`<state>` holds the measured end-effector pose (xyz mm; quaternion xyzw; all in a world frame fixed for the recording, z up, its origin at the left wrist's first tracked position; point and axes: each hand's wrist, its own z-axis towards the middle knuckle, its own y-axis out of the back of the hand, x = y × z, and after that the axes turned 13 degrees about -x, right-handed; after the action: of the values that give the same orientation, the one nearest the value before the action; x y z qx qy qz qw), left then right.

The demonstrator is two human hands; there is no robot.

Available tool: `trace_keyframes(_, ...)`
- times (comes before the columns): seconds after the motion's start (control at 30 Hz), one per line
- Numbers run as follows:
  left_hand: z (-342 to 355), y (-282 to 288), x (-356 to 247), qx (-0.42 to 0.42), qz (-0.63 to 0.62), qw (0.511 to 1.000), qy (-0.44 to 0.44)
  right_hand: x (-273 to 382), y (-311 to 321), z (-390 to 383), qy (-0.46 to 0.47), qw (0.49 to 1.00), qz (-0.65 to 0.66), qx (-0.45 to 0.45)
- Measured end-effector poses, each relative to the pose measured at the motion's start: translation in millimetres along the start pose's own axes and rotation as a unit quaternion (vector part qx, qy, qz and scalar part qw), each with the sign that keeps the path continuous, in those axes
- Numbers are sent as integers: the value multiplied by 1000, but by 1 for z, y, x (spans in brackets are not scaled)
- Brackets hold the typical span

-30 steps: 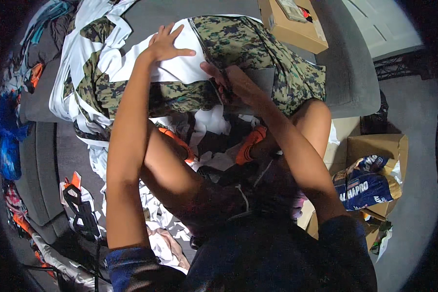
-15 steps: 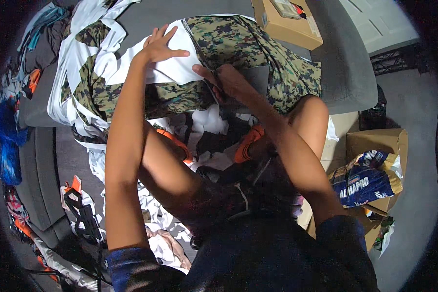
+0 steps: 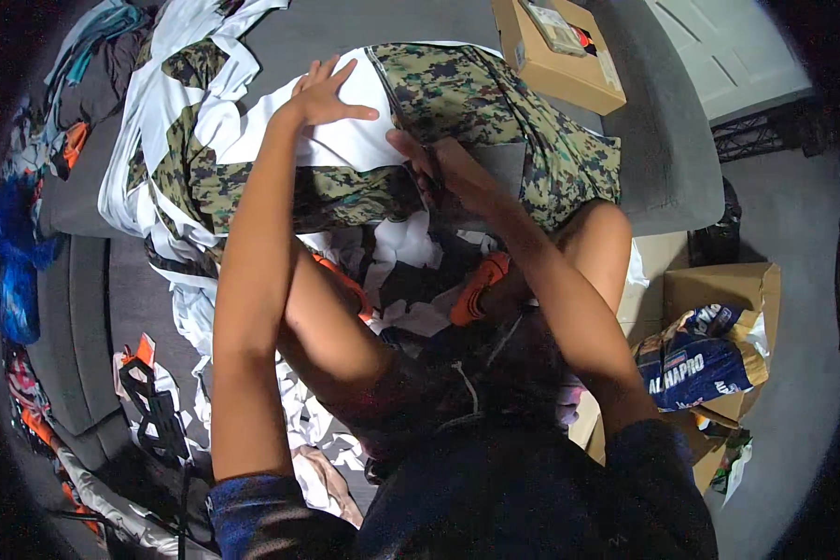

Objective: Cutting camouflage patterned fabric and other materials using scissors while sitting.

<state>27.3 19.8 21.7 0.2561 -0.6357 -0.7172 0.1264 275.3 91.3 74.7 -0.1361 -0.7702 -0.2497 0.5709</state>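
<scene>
My left hand (image 3: 325, 101) lies flat with fingers spread on a piece of white fabric (image 3: 359, 138). Camouflage-print fabric in green, brown and black (image 3: 443, 89) adjoins the white piece on its right and also runs below it. At the border between them is my right hand (image 3: 453, 173), its thumb pointing to the upper left and its other fingers curled. Something dark and narrow shows within that grip, but it is too shadowed to name. Both pieces are spread on a grey cushioned surface (image 3: 658, 173) in front of my knees.
More white and camouflage cloth (image 3: 182, 121) is heaped at the left. A cardboard box (image 3: 565, 70) sits at the back right. White scraps (image 3: 406, 245) litter the floor between my orange-clad feet. An open carton (image 3: 719, 280) with a blue bag (image 3: 695, 364) stands at the right.
The whole picture has shifted slightly right and down. Both hands keep about the same places on the fabric.
</scene>
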Motion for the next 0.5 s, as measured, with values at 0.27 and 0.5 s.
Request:
trace_keyframes(0.27, -2, 3, 0, -7, -6, 1000, 8, -20, 2, 7, -50, 996, -70, -7)
trace_keyframes(0.5, 0, 6, -5, 15, 35, 998, 42, -29, 3, 1, -67, 988, -138, 2)
